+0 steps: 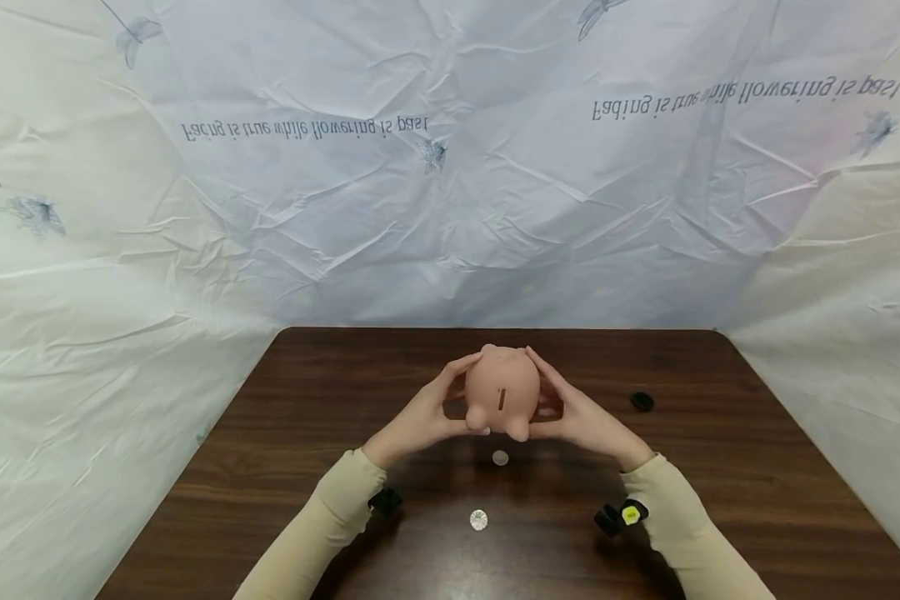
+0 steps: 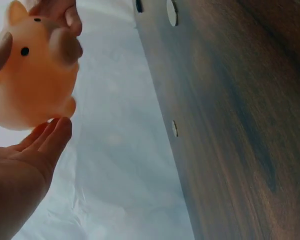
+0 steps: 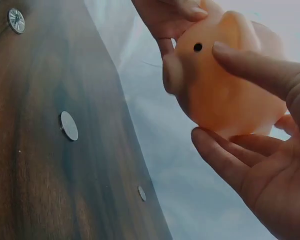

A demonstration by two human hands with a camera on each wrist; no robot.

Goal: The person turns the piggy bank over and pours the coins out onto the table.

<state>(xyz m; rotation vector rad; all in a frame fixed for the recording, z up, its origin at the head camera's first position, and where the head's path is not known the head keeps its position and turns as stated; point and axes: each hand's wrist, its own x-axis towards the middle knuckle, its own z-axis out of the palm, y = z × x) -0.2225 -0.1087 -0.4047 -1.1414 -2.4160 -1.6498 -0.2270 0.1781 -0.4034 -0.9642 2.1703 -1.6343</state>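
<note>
A pink piggy bank (image 1: 501,375) is held up above the table between both hands, its coin slot facing up toward the head camera. In the left wrist view the piggy bank (image 2: 35,80) shows its snout and black dot eyes; the right wrist view shows the face of the piggy bank (image 3: 220,90) too. My left hand (image 1: 429,414) grips one side, thumb and fingers spread around it. On the opposite side my right hand (image 1: 587,421) grips it the same way. Below lie a silver coin (image 1: 500,457) and, nearer me, a shiny patterned coin (image 1: 478,520).
A small round black piece (image 1: 642,402) lies on the dark wooden table (image 1: 330,383) to the right. Another small coin (image 3: 142,193) lies near the table's edge in the right wrist view. White printed sheeting (image 1: 450,217) hangs behind and at both sides.
</note>
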